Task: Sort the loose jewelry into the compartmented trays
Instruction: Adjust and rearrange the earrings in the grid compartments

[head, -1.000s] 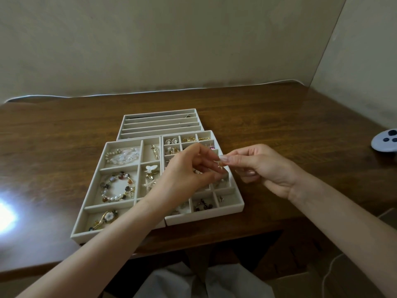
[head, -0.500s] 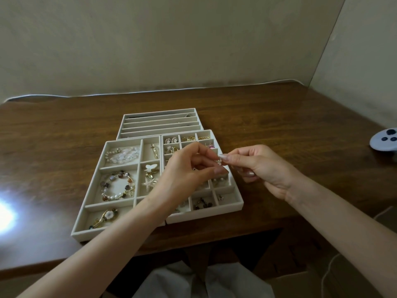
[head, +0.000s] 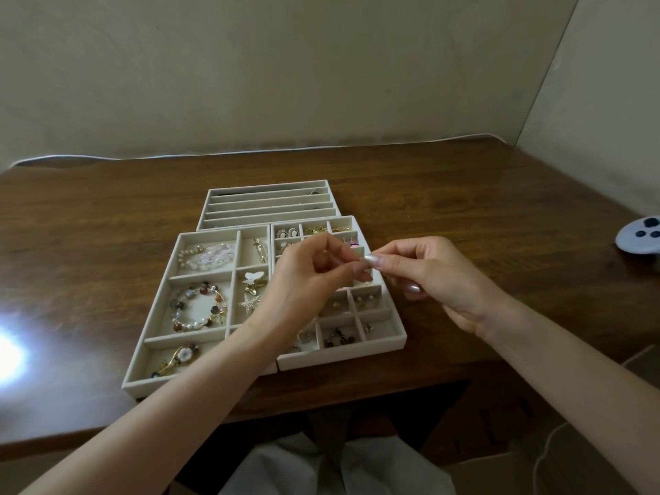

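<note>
**Small piece pinched between both hands above the fine-grid tray**

Your left hand hid most of the middle cells of the small-compartment tray, and your left forearm cut across that tray's near-left corner and the seam beside it. Between the fingertips of both hands sat a tiny pale, glinting piece of jewelry; it was too small to tell what kind. Your left hand was closed in a narrow pinch on it, and your right hand pinched it from the other side, its other fingers curled under. The piece was held just above the right part of that tray, not lying in any cell.

The trays looked cream and soft-faced, with straight dividers. The large-compartment tray held a round beaded bracelet of brown, grey and pearl-like beads, a clear-bead strand, a white butterfly clip and a flower piece on gold wire. Behind them the slotted tray showed long narrow channels, its contents hard to make out. The worktop was dark glossy wood with a bright glare at the left. A white rounded device was cut off at the right edge.
</note>
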`<action>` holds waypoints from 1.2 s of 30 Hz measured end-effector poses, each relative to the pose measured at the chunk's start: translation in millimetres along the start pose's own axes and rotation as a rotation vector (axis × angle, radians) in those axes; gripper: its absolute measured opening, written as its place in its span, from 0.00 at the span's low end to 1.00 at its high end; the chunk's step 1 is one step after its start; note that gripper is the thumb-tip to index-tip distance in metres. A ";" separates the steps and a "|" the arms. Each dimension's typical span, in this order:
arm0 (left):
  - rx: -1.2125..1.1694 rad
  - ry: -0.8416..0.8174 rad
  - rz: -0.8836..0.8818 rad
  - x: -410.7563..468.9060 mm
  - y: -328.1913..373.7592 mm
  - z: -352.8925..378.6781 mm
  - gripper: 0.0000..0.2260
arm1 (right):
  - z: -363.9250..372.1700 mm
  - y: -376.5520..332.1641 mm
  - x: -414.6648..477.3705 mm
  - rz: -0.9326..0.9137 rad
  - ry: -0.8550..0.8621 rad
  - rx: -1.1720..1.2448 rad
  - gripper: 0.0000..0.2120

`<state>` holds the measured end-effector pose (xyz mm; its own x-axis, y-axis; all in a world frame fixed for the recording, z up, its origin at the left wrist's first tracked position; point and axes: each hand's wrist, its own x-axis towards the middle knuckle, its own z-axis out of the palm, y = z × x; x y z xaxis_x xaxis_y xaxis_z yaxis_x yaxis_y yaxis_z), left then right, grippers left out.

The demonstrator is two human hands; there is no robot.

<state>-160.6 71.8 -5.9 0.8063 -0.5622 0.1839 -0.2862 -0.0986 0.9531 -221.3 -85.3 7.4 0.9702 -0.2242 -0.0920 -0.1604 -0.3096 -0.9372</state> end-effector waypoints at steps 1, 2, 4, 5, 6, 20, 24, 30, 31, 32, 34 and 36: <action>-0.025 0.003 -0.007 0.3 0.0 -0.4 0.05 | -0.3 -0.8 -1.1 -0.028 0.004 -0.019 0.06; -0.051 0.007 -0.018 0.7 0.0 -0.7 0.05 | -0.2 -1.9 -2.3 -0.069 0.002 -0.035 0.06; -0.088 0.010 -0.038 1.3 -0.5 -1.2 0.06 | 1.9 -4.0 -4.2 -0.168 -0.007 -0.051 0.05; -0.093 0.002 -0.040 1.6 -0.6 -1.0 0.06 | 3.2 -4.3 -4.5 -0.201 -0.006 -0.055 0.06; -0.091 -0.009 -0.036 1.8 -0.6 -0.6 0.05 | 4.1 -3.9 -4.2 -0.217 -0.003 -0.060 0.08; -0.112 -0.075 -0.065 -2.2 -0.5 -4.7 0.05 | 4.7 2.5 1.6 -0.207 0.029 -0.047 0.06; -0.036 -0.080 -0.049 -3.6 -1.3 -5.3 0.07 | 5.0 4.3 0.1 -0.234 0.146 -0.108 0.04; 0.068 -0.130 -0.023 -6.9 -1.1 -6.6 0.07 | 0.3 1.0 -3.2 -0.257 0.147 -0.274 0.03; 0.071 -0.146 -0.026 -7.1 -1.3 -6.8 0.06 | -1.2 -0.2 -4.0 -0.248 0.126 -0.304 0.03; 0.077 -0.164 -0.024 -7.3 -1.9 -7.0 0.06 | -2.8 -1.7 -4.9 -0.240 0.100 -0.340 0.03; 0.103 -0.188 -0.007 -8.3 -1.9 -6.6 0.05 | -6.6 -5.0 -7.9 -0.235 0.051 -0.411 0.04; 0.128 -0.161 0.008 -8.1 -2.0 -7.8 0.05 | -10.1 -8.6 -13.0 -0.236 -0.003 -0.494 0.05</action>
<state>-162.6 83.0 -7.5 0.7136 -0.6862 0.1409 -0.3638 -0.1912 0.9116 -234.3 -89.0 20.0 0.9906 -0.0935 0.0998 -0.0039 -0.7486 -0.6630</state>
